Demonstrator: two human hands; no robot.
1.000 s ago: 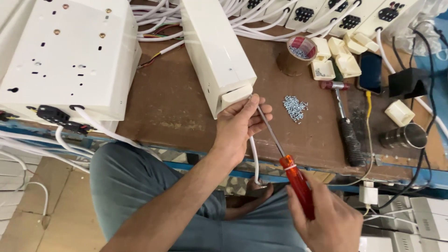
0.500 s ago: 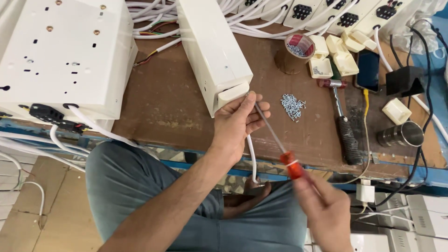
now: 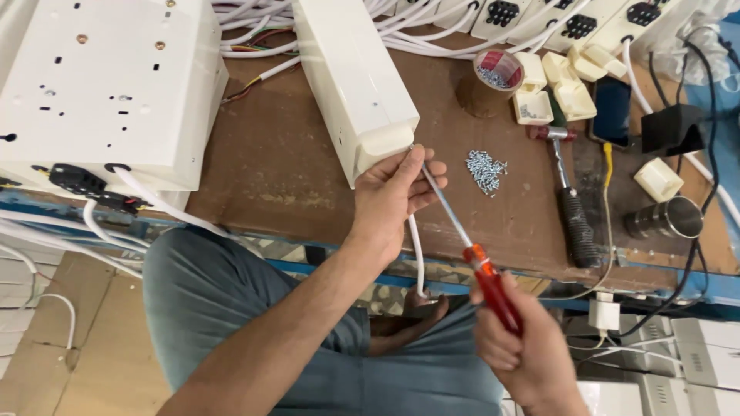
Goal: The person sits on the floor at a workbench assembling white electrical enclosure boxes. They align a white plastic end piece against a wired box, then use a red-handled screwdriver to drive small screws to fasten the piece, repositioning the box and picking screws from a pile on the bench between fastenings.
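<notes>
Nearest the camera, the right hand (image 3: 524, 350) is wrapped tight around the red handle of a screwdriver (image 3: 470, 258), fingers closed on it, just off the front edge of the wooden worktop (image 3: 285, 166). The metal shaft slants up and away to the near end of a long white box (image 3: 351, 81), which lies on the worktop with that end close to the front edge. The left hand (image 3: 393, 196) cups that end, thumb and fingertips pinched together around the shaft near its tip, and a white cable (image 3: 416, 254) hangs down from under the palm past the worktop's edge. Just right of the hand lies a small heap of screws (image 3: 486, 168), then a hammer (image 3: 566, 196) with a black grip. Farther back stands a roll of tape (image 3: 493, 77), and a large white box (image 3: 108, 85) fills the left corner.
</notes>
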